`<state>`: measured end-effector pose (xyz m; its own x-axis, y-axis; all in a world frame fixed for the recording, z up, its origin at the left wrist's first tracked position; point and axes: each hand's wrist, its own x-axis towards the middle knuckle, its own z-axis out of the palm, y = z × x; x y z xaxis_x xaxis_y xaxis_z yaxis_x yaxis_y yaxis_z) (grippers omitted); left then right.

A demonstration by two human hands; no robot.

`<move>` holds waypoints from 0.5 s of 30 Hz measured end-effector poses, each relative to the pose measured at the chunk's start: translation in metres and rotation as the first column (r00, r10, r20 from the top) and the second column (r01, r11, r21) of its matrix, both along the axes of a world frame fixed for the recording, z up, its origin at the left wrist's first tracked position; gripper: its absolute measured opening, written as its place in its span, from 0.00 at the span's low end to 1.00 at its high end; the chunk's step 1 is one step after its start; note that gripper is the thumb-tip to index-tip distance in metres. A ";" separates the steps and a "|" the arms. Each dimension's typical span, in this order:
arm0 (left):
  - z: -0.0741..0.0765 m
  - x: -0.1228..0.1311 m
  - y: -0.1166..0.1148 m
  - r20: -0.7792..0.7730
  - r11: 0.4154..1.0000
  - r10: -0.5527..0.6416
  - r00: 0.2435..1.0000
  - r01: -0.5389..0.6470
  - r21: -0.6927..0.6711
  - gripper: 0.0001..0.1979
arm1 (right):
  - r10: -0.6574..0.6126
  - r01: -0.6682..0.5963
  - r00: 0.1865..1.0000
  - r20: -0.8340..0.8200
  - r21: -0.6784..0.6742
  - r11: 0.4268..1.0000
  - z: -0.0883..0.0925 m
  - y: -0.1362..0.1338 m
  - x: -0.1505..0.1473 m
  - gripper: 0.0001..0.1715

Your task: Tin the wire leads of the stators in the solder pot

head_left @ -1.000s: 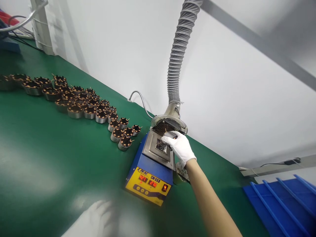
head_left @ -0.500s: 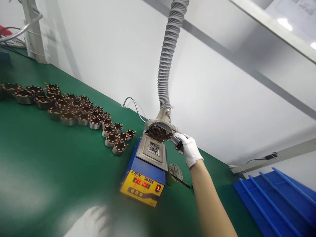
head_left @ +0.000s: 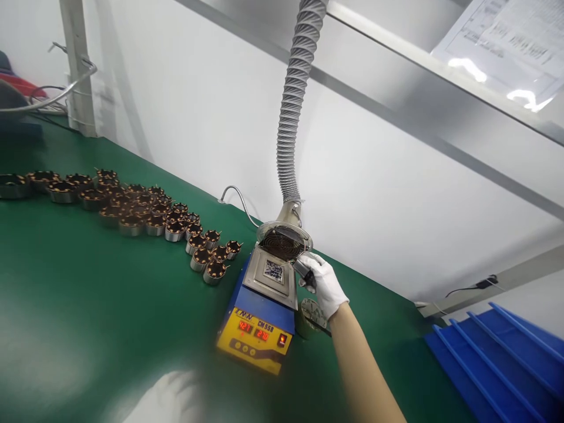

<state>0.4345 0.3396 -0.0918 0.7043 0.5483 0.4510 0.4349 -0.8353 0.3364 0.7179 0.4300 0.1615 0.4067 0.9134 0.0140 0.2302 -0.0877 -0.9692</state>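
Note:
My right hand (head_left: 325,284), in a white glove, is closed on a metal-cased motor stator (head_left: 302,267). It holds the stator tilted at the right edge of a blue and yellow solder pot (head_left: 254,339), just right of the square well of shiny molten solder (head_left: 274,271). Fingers hide part of the stator. Low in the picture, my gloved left hand (head_left: 165,399) rests over the green table, blurred, its fingers loosely extended and nothing seen in it. Several more stators (head_left: 214,271) stand in rows left of the pot, copper windings facing up.
Behind the well sits a round fume hood (head_left: 284,239) on a ribbed hose (head_left: 291,117). A round tin (head_left: 312,312) with a dark stick across it stands right of the pot, below my right forearm. Blue ribbed plastic bins (head_left: 497,352) lie at the right.
My right hand has brought the stator left and slightly down, closer to the solder well. The view has shifted a little. My left hand stays about where it was.

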 end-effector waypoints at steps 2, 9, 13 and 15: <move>-0.004 0.001 -0.001 -0.019 1.000 0.028 0.999 -0.028 -0.003 0.08 | -0.002 0.003 0.998 0.062 -0.015 1.000 -0.003 -0.001 -0.006 0.27; -0.014 -0.001 -0.002 -0.064 0.998 -0.003 0.998 0.007 0.068 0.08 | 0.028 -0.028 0.975 0.221 -0.004 1.000 -0.010 0.009 -0.018 0.26; -0.019 -0.002 -0.003 -0.029 0.987 0.033 0.999 -0.028 0.156 0.09 | 0.049 -0.051 0.954 0.296 -0.001 0.999 -0.015 0.013 -0.018 0.26; -0.019 -0.003 -0.003 -0.034 0.978 0.041 0.999 -0.033 0.206 0.10 | 0.053 -0.052 0.944 0.325 -0.013 0.999 -0.018 0.015 -0.017 0.28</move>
<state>0.4319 0.3366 -0.1110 0.7040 0.4724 0.5302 0.4756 -0.8681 0.1420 0.7004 0.4447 0.1437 0.3323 0.9337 0.1330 0.5368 -0.0713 -0.8407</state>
